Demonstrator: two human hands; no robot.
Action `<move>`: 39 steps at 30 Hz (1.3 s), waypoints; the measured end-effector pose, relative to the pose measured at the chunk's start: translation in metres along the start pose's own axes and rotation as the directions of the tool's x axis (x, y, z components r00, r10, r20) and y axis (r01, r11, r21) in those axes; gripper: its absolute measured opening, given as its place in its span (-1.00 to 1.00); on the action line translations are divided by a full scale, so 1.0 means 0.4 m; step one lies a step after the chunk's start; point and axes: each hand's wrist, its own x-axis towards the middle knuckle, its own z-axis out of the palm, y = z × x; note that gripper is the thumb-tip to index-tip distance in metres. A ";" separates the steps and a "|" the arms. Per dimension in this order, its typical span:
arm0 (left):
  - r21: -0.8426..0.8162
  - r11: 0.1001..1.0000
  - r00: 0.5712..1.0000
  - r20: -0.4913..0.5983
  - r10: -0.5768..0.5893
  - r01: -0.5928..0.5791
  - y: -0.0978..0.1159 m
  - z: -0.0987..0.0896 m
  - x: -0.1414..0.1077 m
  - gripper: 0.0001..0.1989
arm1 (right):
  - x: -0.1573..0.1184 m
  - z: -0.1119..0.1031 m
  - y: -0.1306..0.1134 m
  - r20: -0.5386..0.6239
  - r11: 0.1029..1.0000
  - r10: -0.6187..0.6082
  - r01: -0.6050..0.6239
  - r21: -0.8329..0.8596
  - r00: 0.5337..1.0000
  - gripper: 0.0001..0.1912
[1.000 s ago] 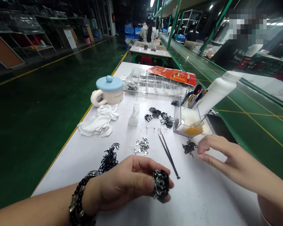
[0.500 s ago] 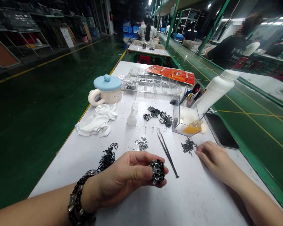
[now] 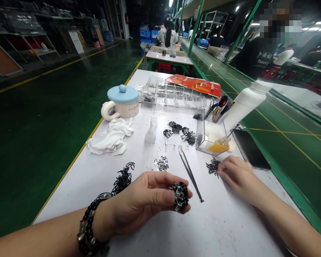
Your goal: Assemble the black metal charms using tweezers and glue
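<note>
Between thumb and fingers, my left hand [image 3: 144, 205] grips a small black mechanical part [image 3: 181, 196] with shiny silver bits on its face. My right hand [image 3: 237, 176] is at the edge of a small pile of curved black pieces [image 3: 212, 165]. Its thumb and forefinger are pressed together there, and what lies between the tips is too small to make out. Dark tweezers [image 3: 191, 174] lie on the table between my hands. Left of them is a scatter of little silver plates [image 3: 162, 163]. A larger pile of black curved pieces [image 3: 122, 180] sits beyond my left wrist.
Farther back are several black parts [image 3: 187, 135], a small translucent bottle [image 3: 150, 132], a white cloth [image 3: 111, 137] and a lidded mug [image 3: 123, 103]. A clear tool box [image 3: 212, 142], white bottle [image 3: 247, 101] and phone [image 3: 251, 148] line the right. A compartment tray [image 3: 173, 98] stands behind.
My right hand has shifted slightly left, onto the edge of the small black pile. My left hand keeps its hold on the black part, almost in place. A person at right has moved.
</note>
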 end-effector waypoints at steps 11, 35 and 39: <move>-0.005 0.999 0.999 0.011 0.032 -0.032 0.006 -0.003 0.002 -0.78 | -0.019 -0.023 -0.048 -0.151 0.941 0.016 0.036 0.337 0.988 -0.85; 0.007 0.992 0.990 -0.062 0.129 -0.129 0.005 -0.006 0.006 -0.80 | 0.040 -0.032 -0.351 0.082 0.100 0.051 -0.087 0.991 0.995 -0.90; 0.010 0.994 0.992 -0.055 0.111 -0.111 0.002 -0.006 0.007 -0.82 | 0.042 -0.008 -0.359 -0.004 0.152 0.064 -0.006 0.988 0.998 -0.88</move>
